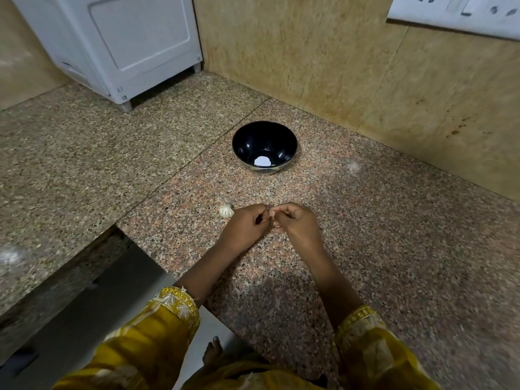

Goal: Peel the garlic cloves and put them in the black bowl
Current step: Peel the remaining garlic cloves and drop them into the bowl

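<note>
Down at the bottom edge there's our yellow embroidered sleeves (157,327) and a bit of bare foot (212,353) on the grey floor (112,305), then the speckled granite counter (394,249) takes over and runs off into the corner, with a seam line cutting diagonally across it. Both hands are out over the stone: our left hand (247,220) and right hand (295,220) are knuckle to knuckle, fingers curled in on both, fingertips pinched together at the same spot. There's a sliver of something pale wedged there that we'd call a garlic clove (277,227), clamped between the two sets of fingers. The rest of the garlic bulb (226,211) sits on the counter just beside the left hand's knuckles, on the outer side, maybe touching, hard to say. Further back, well apart from the hands, is the black bowl (264,146), upright. Behind it there's the tan tiled wall (309,52), with a white appliance (126,46) on little feet standing in the far left corner. Stuff we can't really see: the clove is almost totally buried under our fingers, the white patch at the bottom of the bowl could be glare or something in there, and the switch plate (464,12) top right is cut off by the frame
</note>
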